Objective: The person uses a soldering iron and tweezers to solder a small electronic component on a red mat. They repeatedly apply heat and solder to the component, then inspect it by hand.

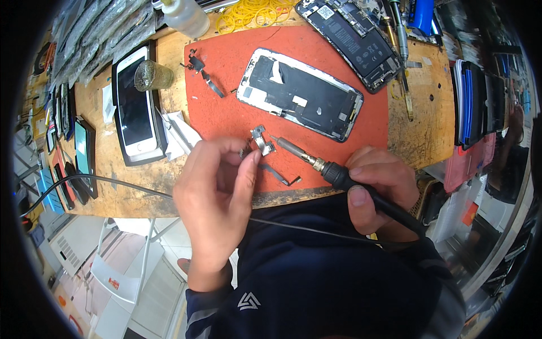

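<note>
My left hand (217,183) pinches a small phone flex cable assembly (261,141) with silvery metal parts, its dark ribbon (276,174) trailing down toward the mat's front edge. In my right hand (384,186) is a soldering iron (339,174) with a black handle, its fingers wrapped round the grip. The iron's tip points left and lies very close to the metal part; whether they touch I cannot tell. Beyond both hands a phone screen assembly (305,99) lies back side up on the red mat (217,121). Another flex cable (202,72) rests at the mat's far left.
An opened phone body (353,42) lies at the far right, beside several screwdrivers (400,28). To the left are a white phone (135,104), a small glass jar (153,76) and tweezers (178,131). A bottle (185,17) and yellow rubber bands (251,14) stand behind. The iron's cord (316,229) crosses my lap.
</note>
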